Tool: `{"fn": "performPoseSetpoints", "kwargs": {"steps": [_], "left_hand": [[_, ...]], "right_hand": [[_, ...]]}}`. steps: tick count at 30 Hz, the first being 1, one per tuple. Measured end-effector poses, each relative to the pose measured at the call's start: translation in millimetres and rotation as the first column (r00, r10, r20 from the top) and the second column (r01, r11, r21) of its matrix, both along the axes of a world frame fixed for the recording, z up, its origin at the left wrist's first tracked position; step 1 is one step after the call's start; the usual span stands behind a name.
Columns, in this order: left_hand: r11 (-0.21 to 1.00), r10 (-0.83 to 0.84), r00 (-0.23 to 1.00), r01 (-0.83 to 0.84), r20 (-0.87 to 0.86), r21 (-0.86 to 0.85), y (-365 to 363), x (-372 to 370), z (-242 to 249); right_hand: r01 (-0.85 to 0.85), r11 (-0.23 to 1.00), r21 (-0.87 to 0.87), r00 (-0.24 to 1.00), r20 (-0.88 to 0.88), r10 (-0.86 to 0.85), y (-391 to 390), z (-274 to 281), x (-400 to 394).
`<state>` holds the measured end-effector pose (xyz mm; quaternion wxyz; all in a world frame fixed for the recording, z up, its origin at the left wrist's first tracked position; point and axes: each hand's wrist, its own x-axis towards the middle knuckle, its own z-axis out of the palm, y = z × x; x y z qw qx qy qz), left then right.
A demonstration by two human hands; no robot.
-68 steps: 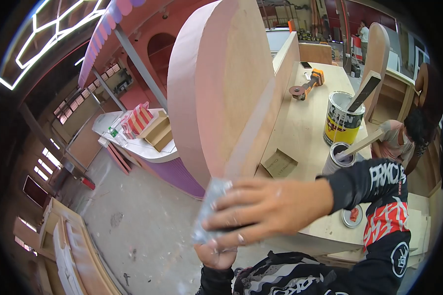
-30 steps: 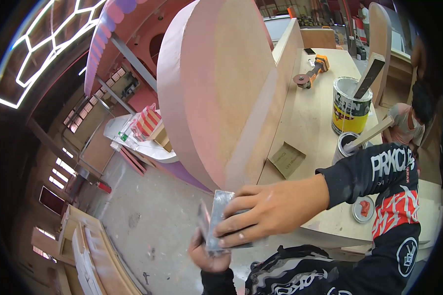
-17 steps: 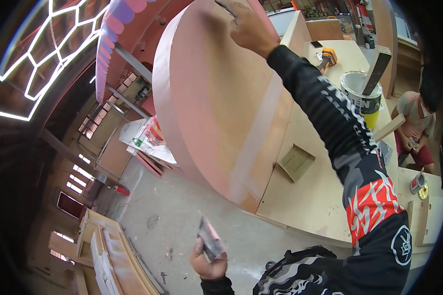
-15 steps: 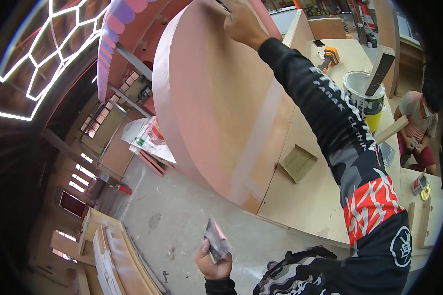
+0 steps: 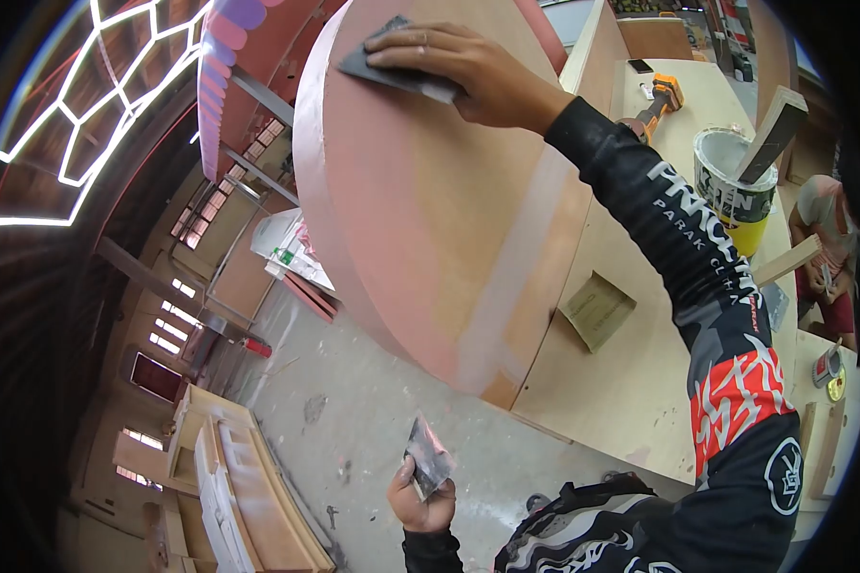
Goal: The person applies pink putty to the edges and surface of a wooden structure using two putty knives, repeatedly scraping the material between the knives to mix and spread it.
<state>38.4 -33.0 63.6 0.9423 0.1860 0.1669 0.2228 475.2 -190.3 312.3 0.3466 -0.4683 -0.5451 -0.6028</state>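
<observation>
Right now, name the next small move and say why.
Probably draw the grey plate down the panel: the right hand holds it seemingly flat against the upper part, while the left hand keeps a second plate clear.

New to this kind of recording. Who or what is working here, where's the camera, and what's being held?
No machine here: someone works bare-handed, and the one view comes from a camera worn on the head, looking forward and down. The right hand holds a flat grey sheet against the rounded panel. The left hand holds a smeared flat plate above the floor. On the wooden tabletop are a bent brown sheet, an orange power tool and a black-and-yellow can.
</observation>
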Motion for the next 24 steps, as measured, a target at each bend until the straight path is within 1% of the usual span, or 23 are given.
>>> {"fn": "performPoseSetpoints", "kwargs": {"steps": [2, 3, 4, 6, 7, 8, 10, 11, 13, 14, 16, 17, 19, 20, 21, 22, 23, 24], "left_hand": [[0.999, 0.02, 0.998, -0.018, -0.056, 0.03, 0, 1, 0], [0.999, 0.023, 0.998, -0.021, -0.055, 0.03, 2, 1, -1], [0.999, 0.02, 0.998, -0.018, -0.059, 0.038, 3, 1, -2], [0.999, 0.019, 0.998, -0.016, -0.062, 0.04, 4, 2, -5], [0.999, 0.006, 0.998, -0.004, -0.069, 0.033, 5, 5, -5], [1.0, -0.006, 0.997, 0.008, -0.076, 0.027, 5, 7, -5], [0.999, -0.007, 0.998, 0.009, -0.069, 0.032, 4, 8, -6], [0.999, -0.009, 0.998, 0.012, -0.058, 0.037, 4, 9, -6], [0.999, -0.016, 0.999, 0.018, -0.051, 0.038, 4, 8, -6], [0.999, -0.02, 0.999, 0.022, -0.044, 0.041, 4, 8, -6], [0.999, -0.017, 0.999, 0.019, -0.048, 0.038, 4, 7, -8], [0.999, -0.016, 0.998, 0.018, -0.056, 0.037, 5, 5, -9], [0.999, 0.001, 0.998, 0.001, -0.067, 0.036, 8, 2, -11], [0.999, 0.013, 0.997, -0.011, -0.077, 0.034, 8, 2, -13], [1.0, 0.009, 0.997, -0.007, -0.074, 0.028, 7, 4, -11], [0.999, 0.011, 0.996, -0.008, -0.092, 0.031, 5, 4, -8], [0.999, 0.012, 0.994, -0.008, -0.106, 0.036, 4, 5, -5], [0.999, 0.007, 0.995, -0.004, -0.104, 0.034, 3, 6, -4]], "right_hand": [[-0.023, 0.989, -0.147, 0.998, 0.046, 0.03, -9, -13, 2], [0.028, 0.985, -0.17, 0.998, 0.055, -0.019, -18, -18, 1], [0.027, 0.985, -0.171, 0.998, 0.059, -0.017, -15, -17, 2], [-0.049, 0.995, 0.092, 0.992, -0.114, 0.06, -11, -13, 1], [-0.058, 0.981, 0.187, 0.989, -0.125, 0.082, -5, -6, 2], [-0.059, 0.981, 0.186, 0.989, -0.125, 0.083, -2, 3, -5], [-0.232, 0.959, 0.162, 0.931, -0.248, 0.267, -3, 19, -23], [-0.232, 0.959, 0.161, 0.931, -0.248, 0.267, 1, 15, -24], [-0.174, 0.982, 0.075, 0.973, -0.144, 0.183, 10, 6, -30], [-0.174, 0.982, 0.071, 0.973, -0.14, 0.183, 7, 0, -40], [0.013, 0.986, -0.165, 1.0, -0.019, -0.016, -8, -19, -61], [0.009, 0.986, -0.168, 1.0, -0.019, -0.012, -14, -28, -61], [0.068, 0.962, -0.265, 0.993, 0.108, -0.041, -23, -44, -58], [0.07, 0.96, -0.27, 0.993, 0.111, -0.041, -19, -45, -54], [0.021, 0.991, -0.133, 0.998, -0.062, -0.03, -14, -42, -47], [-0.004, 1.0, 0.014, 0.972, -0.236, 0.008, -9, -39, -41], [-0.163, 0.976, 0.142, 0.95, -0.245, 0.194, -2, -27, -41], [-0.159, 0.977, 0.141, 0.951, -0.243, 0.189, 1, -17, -43]]}}
